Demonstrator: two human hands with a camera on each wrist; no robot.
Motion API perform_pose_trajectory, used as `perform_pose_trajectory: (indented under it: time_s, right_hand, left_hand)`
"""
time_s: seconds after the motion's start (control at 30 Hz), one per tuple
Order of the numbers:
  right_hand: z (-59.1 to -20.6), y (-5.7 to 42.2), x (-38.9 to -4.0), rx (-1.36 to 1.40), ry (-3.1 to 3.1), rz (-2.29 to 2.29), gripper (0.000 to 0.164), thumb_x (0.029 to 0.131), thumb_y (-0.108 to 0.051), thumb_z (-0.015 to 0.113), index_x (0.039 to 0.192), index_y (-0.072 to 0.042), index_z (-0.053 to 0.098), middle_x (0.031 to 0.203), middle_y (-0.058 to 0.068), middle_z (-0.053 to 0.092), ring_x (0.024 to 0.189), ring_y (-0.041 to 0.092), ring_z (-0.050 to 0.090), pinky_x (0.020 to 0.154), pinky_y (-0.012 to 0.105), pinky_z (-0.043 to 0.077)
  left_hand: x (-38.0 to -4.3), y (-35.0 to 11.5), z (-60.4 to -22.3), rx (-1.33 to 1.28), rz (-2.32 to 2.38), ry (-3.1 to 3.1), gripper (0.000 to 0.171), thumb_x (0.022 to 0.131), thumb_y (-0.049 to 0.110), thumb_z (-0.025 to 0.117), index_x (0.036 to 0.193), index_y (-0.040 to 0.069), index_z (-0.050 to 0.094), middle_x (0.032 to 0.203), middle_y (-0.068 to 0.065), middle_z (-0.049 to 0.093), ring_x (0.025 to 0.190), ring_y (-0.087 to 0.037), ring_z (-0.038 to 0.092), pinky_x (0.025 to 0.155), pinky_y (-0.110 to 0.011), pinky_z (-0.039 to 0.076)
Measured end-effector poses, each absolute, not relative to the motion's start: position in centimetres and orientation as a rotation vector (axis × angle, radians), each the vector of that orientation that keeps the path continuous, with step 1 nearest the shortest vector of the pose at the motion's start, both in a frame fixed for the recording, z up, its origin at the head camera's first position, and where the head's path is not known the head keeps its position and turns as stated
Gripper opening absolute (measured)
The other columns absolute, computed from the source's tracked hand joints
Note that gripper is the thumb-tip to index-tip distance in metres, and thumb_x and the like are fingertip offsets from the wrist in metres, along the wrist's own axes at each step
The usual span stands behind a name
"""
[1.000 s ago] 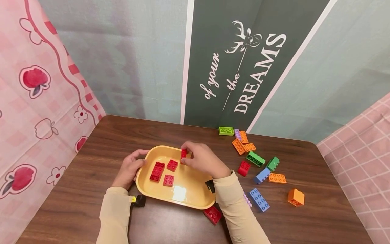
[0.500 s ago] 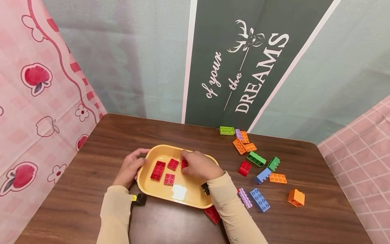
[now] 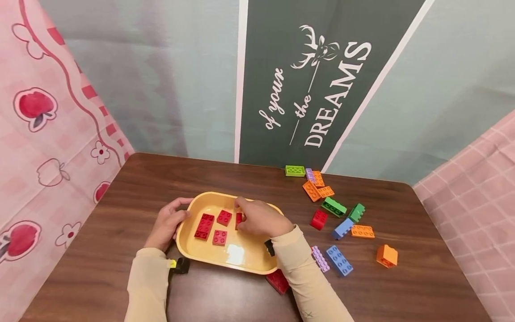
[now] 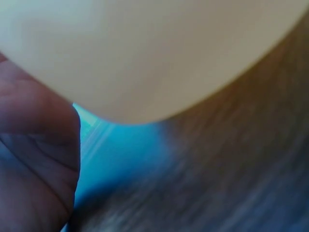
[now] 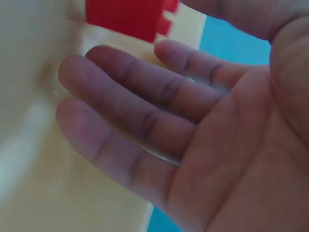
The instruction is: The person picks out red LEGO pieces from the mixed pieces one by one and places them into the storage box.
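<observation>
A yellow tray [image 3: 249, 267] sits tilted slightly to the left on the table. My left hand [image 3: 166, 222] grips its left end, thumb at the rim; in the left wrist view the tray's wall [image 4: 145, 72] fills the top beside that hand [image 4: 36, 159]. My right hand [image 3: 263, 218] reaches inside the tray, thumb and index finger at a small red toy brick [image 3: 239, 219]. In the right wrist view this brick [image 5: 125, 19] shows by the thumb, the other fingers [image 5: 135, 111] spread loosely. Two small red bricks and a longer red brick [image 3: 204, 226] lie inside on the left.
To the right lie several bricks: a blue one [image 3: 339, 260], a purple one [image 3: 320, 259], a red one [image 3: 318, 219], orange ones and green ones [image 3: 334, 207]. A red brick [image 3: 277, 281] sits by the tray's front right corner, partly behind the right sleeve. A curtain [image 3: 193, 80] backs the table.
My right hand has lowered the small red brick from the tray's far rim down into the tray and moved slightly left. My left hand keeps its grip on the tray.
</observation>
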State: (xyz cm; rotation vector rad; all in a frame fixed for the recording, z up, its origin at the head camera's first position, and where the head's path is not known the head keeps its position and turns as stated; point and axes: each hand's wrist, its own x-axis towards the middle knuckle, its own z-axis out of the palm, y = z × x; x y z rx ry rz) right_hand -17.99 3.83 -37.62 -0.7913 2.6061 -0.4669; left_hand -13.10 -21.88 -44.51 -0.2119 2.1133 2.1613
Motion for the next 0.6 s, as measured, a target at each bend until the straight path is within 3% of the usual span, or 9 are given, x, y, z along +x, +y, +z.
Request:
perform_pose_trajectory:
  time_s: [0.27, 0.4, 0.6]
  right_hand:
    - [-34.4, 7.9, -18.9, -0.734, 2.686, -0.735, 0.026, 0.089, -0.027, 0.065, 0.113, -0.014, 0.065, 0.085, -0.004, 0.063, 0.073, 0.013, 0.058, 0.065, 0.03, 0.052]
    - [-33.8, 12.2, -19.9, -0.593, 2.811, -0.805, 0.018, 0.09, -0.024, 0.065, 0.105, -0.015, 0.065, 0.085, -0.002, 0.064, 0.074, 0.015, 0.057, 0.067, 0.032, 0.052]
    - [-34.2, 19.4, -21.1, -0.262, 2.933, -0.556, 0.011, 0.089, -0.015, 0.058, 0.091, -0.006, 0.065, 0.075, 0.005, 0.057, 0.067, 0.02, 0.051, 0.061, 0.035, 0.045]
  left_hand:
    - [-13.1, -21.8, -44.4, -0.215, 2.167, 2.106, 0.038, 0.092, 0.007, 0.051, 0.129, -0.003, 0.052, 0.046, 0.004, 0.04, 0.031, -0.008, 0.037, 0.032, -0.019, 0.036]
    - [-13.2, -21.6, -44.3, -0.207, 2.168, 2.112, 0.038, 0.091, 0.006, 0.051, 0.128, -0.003, 0.053, 0.046, 0.004, 0.04, 0.031, -0.008, 0.037, 0.032, -0.019, 0.036]
    - [-13.1, -21.6, -44.1, -0.204, 2.155, 2.125, 0.038, 0.092, 0.006, 0.051, 0.129, -0.003, 0.054, 0.046, 0.004, 0.04, 0.032, -0.009, 0.037, 0.033, -0.02, 0.036]
